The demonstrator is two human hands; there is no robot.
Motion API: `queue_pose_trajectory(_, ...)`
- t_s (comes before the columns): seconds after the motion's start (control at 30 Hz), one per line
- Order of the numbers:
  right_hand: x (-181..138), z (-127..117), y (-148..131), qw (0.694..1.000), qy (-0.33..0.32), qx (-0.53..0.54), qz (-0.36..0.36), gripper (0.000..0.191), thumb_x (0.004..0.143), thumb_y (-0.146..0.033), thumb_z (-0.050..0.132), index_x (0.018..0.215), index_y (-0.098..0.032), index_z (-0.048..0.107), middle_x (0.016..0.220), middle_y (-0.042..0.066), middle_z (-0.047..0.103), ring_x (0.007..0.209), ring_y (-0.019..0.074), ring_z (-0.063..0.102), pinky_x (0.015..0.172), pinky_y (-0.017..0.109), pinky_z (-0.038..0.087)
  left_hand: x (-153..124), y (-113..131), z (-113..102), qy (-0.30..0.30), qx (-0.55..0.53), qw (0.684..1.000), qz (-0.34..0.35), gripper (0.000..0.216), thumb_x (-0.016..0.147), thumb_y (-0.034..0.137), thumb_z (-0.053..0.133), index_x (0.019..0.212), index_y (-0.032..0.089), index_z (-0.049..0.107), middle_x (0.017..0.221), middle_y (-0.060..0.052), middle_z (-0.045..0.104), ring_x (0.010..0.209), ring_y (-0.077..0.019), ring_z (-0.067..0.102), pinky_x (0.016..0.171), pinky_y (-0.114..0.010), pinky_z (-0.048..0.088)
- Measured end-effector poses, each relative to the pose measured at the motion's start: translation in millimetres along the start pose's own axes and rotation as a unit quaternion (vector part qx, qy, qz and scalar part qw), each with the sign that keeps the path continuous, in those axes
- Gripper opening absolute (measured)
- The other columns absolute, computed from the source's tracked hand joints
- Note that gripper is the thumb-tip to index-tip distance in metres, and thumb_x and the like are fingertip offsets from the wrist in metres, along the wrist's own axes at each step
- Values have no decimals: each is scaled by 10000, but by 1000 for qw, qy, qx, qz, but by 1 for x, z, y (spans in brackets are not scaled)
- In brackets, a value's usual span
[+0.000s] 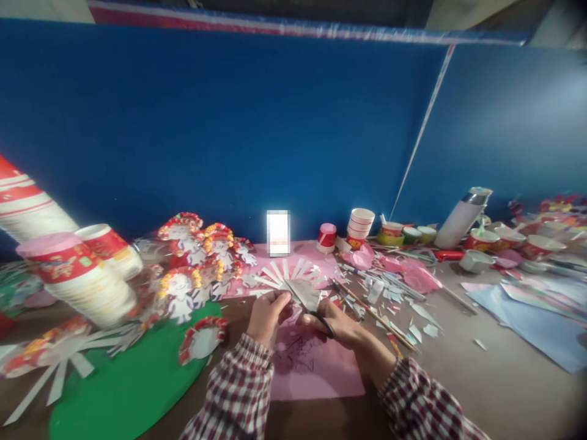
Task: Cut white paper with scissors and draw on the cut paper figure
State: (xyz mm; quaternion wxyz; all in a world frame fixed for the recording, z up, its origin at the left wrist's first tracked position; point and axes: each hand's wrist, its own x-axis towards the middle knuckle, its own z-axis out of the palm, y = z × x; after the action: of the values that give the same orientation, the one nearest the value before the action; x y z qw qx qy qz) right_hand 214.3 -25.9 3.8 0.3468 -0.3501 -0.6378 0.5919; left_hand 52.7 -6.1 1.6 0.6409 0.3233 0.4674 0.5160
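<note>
My left hand (266, 315) is closed in a pinch on the edge of a small piece of white paper (308, 295) held over the table. My right hand (334, 325) grips black-handled scissors (316, 311), whose blades point up and left into that paper. Both hands hover above a pink sheet (316, 366) with dark pen lines on it. Both my sleeves are red-and-white plaid.
Stacks of red-and-white paper cups (77, 278) lie at the left. Paper cut-out figures (192, 269) sit beside a green round sheet (132, 385). Paper scraps and sticks (380, 305) litter the right, with more cups (360, 226), bowls, a white flask (461, 220) and blue sheets (541, 318). A blue partition stands behind.
</note>
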Motion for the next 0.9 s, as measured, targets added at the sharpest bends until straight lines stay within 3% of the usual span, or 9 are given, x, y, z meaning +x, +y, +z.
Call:
queue_pose_trajectory(0.27,0,-2,-2,999,-16,-19,22,477,715,-520,618,490,-118,496,391,-46,413,364,50,370,366,176,267,0,0,0,26,8,999,31,234,597,290,699,735,156,566,621,29,574,576,-83,533,555,-201,437)
queue_pose_trajectory(0.63,0,0,4,1000,-13,4,10,450,727,-501,622,542,-103,520,420,-35,452,385,56,407,383,170,276,4,-3,-2,12,8,999,40,235,587,304,711,671,144,561,591,34,555,552,-72,530,561,-192,459)
queue_pose_trajectory(0.9,1,5,3,999,-4,32,-2,457,682,-548,640,663,-98,563,491,-22,492,422,69,451,394,171,336,4,-6,-3,-3,20,997,71,311,636,287,682,895,171,554,745,-18,641,666,-130,610,619,-242,496)
